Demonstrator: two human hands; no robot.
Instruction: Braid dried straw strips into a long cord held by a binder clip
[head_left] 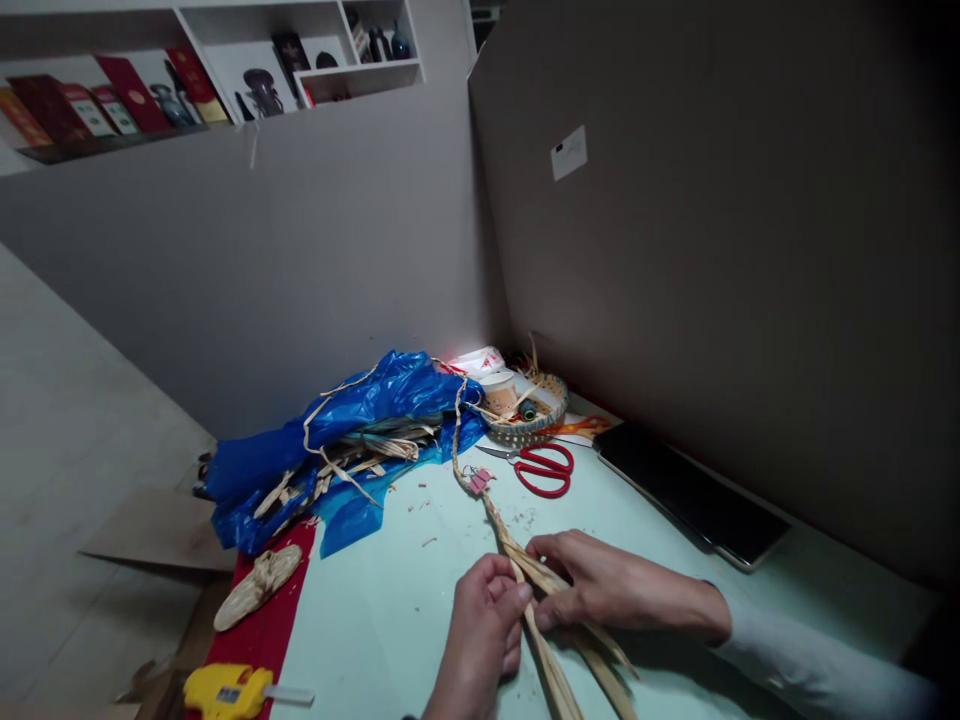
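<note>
Head view, only cam we've got: both hands sit low centre on the pale green tabletop [375,620]. Left hand [484,620]: grip pinched tight, thumb & fingertips closed on the loose straw strands [559,685] right where they meet the plait. Right hand [592,590]: grip closed too, fingers folded over the same strands from the other side, the two hands nearly touching.

Progress, as we read it: the straw plait [493,515] runs from the hands up past a pink clip [480,481] twd the blue plastic bag [360,410], so a fair length looks done. Left to go: several long unwoven strands fan out below the hands to the bottom edge. We'd call it mid-job, not near the end.

Around them: red scissors [546,468] just right of the clip, a woven basket [525,432] w/ bits in it behind those, and a dark flat slab [690,495] by the wall at right. Over on the left, a small woven oval [259,585] lies on the red mat [262,635], w/ a yellow glue gun [225,690] bottom left. More straw lies on the bag.
</note>
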